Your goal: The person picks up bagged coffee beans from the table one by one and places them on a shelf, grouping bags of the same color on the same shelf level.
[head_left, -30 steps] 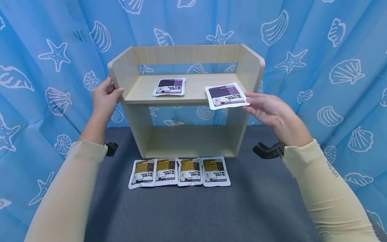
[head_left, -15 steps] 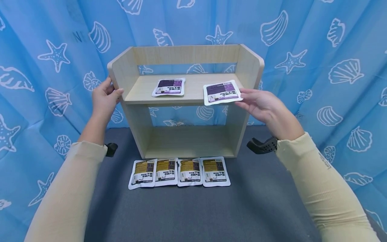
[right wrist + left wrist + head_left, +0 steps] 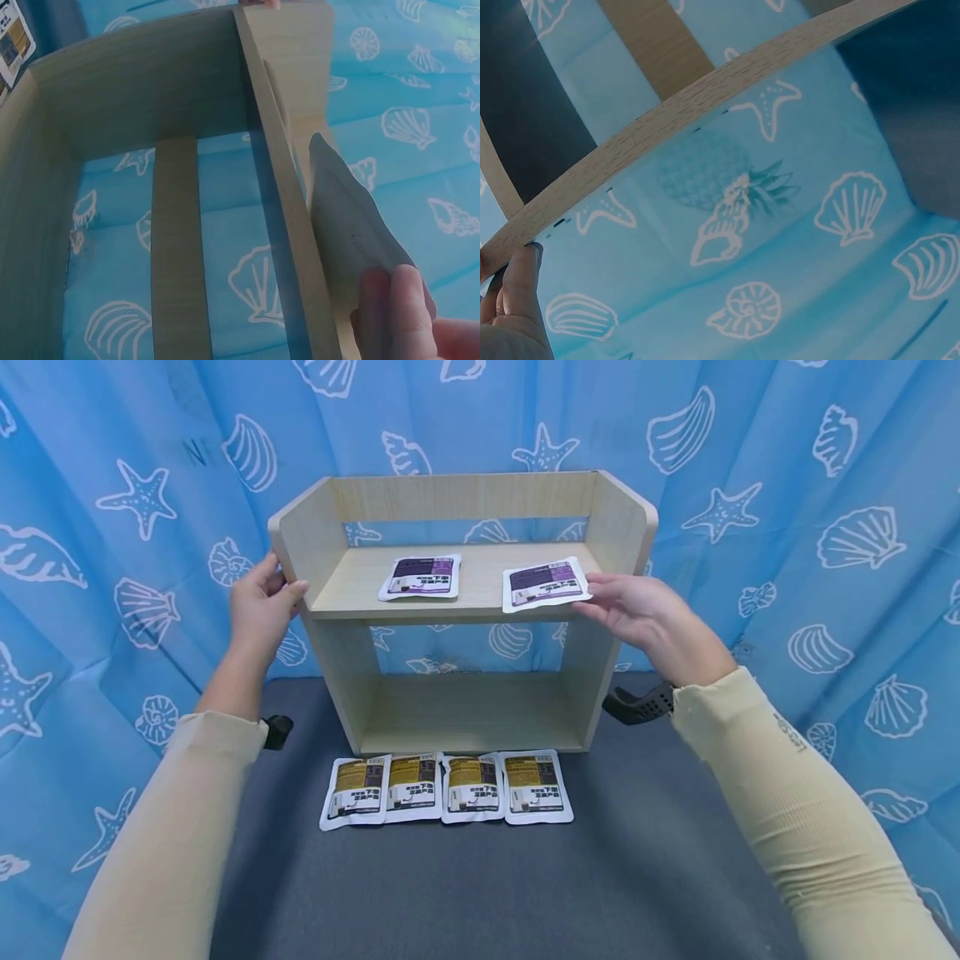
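Observation:
A two-level pale wooden shelf unit stands on a dark cloth. My left hand grips the edge of its left side panel; in the left wrist view, fingers lie against the panel edge. My right hand pinches the right edge of a flat white packet with a purple label, its front part over the upper board's front edge. In the right wrist view the packet's plain underside is tilted beside the board. Another purple-labelled packet lies on the board's left part.
Several yellow-labelled packets lie in a row on the dark cloth in front of the shelf unit. A blue curtain with white sea shapes hangs behind. The lower shelf board sits close to the cloth.
My right hand has carried the purple-labelled packet a little left and back, farther over the upper board. The left hand has kept its place on the side panel.

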Demonstrator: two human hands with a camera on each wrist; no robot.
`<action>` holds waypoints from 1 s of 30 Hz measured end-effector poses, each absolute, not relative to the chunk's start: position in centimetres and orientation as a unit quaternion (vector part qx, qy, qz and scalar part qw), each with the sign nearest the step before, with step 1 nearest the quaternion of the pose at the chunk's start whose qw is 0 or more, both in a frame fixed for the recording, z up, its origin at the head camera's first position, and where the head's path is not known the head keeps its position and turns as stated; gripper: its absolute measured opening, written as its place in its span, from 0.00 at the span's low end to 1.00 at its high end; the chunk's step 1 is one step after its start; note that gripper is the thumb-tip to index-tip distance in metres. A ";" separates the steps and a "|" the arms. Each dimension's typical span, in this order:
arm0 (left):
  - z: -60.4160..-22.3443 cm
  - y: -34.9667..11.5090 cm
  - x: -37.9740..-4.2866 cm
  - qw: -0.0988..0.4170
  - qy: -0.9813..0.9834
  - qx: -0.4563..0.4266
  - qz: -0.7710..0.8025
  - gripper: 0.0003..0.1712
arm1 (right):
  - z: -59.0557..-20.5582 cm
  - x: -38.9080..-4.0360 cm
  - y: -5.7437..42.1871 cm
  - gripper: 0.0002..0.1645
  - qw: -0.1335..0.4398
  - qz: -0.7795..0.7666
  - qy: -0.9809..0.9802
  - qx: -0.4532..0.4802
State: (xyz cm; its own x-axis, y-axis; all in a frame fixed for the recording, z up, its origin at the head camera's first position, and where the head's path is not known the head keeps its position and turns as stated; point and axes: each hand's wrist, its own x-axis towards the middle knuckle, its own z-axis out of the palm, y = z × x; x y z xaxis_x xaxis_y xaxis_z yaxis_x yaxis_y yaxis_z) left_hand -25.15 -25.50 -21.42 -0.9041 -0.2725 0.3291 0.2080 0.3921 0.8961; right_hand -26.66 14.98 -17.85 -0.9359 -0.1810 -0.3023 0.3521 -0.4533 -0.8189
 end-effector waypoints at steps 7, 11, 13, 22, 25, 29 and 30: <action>-21.5 -25.5 -25.2 0.219 -0.807 0.020 -0.549 0.33 | -17.9 -27.6 14.8 0.31 0.147 -0.841 0.509 0.113; -21.5 -25.6 -25.2 0.217 -0.807 0.018 -0.549 0.33 | -17.8 -27.9 14.6 0.31 0.148 -0.840 0.510 0.113; -21.5 -25.6 -25.2 0.215 -0.806 0.018 -0.550 0.33 | -17.7 -28.1 14.4 0.32 0.148 -0.839 0.512 0.113; -21.4 -25.7 -25.2 0.216 -0.807 0.021 -0.549 0.33 | -17.1 -29.2 13.5 0.35 0.148 -0.823 0.532 0.129; -21.5 -25.6 -25.2 0.215 -0.807 0.022 -0.550 0.33 | -17.0 -29.4 13.4 0.36 0.139 -0.809 0.554 0.139; -21.6 -25.6 -25.3 0.215 -0.807 0.022 -0.549 0.33 | -16.7 -29.6 13.3 0.37 0.135 -0.782 0.591 0.144; -21.6 -25.7 -25.3 0.215 -0.807 0.022 -0.549 0.33 | -16.6 -29.7 13.3 0.37 0.135 -0.775 0.601 0.142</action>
State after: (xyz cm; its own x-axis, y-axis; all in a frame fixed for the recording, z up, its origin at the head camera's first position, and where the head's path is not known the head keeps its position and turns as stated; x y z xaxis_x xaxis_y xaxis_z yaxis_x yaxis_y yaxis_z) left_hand -25.28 -25.66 -21.64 -0.9067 -0.2718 0.3225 0.2003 0.3954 0.8964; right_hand -29.70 13.25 -16.60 -0.9231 -0.0383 -0.3828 0.3803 -0.2404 -0.8931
